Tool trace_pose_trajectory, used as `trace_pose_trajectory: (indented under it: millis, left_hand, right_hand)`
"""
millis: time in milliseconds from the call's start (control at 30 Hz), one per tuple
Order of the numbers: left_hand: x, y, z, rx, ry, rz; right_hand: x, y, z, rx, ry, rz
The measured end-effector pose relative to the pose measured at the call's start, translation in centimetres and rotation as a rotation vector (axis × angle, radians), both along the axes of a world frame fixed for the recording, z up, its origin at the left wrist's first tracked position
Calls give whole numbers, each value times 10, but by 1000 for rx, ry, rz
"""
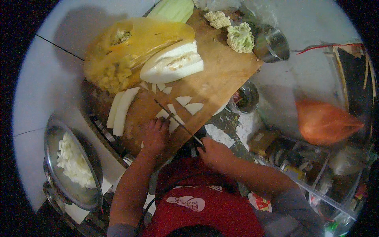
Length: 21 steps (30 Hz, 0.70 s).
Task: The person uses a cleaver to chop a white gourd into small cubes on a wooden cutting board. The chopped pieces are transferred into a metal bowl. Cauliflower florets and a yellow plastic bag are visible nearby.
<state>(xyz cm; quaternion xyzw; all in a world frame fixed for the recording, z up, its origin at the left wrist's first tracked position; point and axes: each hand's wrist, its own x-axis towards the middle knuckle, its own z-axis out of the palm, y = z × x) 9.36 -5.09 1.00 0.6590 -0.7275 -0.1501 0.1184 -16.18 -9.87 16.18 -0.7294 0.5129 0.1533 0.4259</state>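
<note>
My right hand [215,152] grips the handle of a kitchen knife [179,122], its blade slanting up and left over a wooden cutting board [225,71]. Left of the blade, my left hand [157,130] rests its curled fingertips on pale gourd slices [174,118]. Beyond the blade lie cut wedges [194,108] and small pieces. Two long pale strips [121,112] lie on the board's left part. Further back is a large halved gourd [174,63] with its seeded core showing, beside a yellow plastic bag [148,32] holding cauliflower.
A steel pan [96,189] with chopped white pieces [74,163] stands at the left. Cauliflower florets [241,38] and a steel cup [274,44] are at the back right. A steel bowl [251,97] sits beside the board. An orange bag [322,123] and a divided plastic bin [319,192] lie right.
</note>
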Motion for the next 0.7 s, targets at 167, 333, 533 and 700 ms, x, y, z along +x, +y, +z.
trace_pose_trajectory:
  millis: [167, 333, 533, 700]
  left_hand:
    - [3, 4, -5, -73, -59, -4]
    - [-2, -4, 12, 61, -68, 26]
    - [-1, -5, 6, -154, -10, 6]
    - [2, -4, 4, -342, 76, -15]
  right_hand:
    - [7, 1, 13, 41, 21, 42]
    - [8, 1, 7, 75, 60, 49]
    - [6, -13, -32, -31, -35, 57]
    - [6, -9, -11, -18, 9, 85]
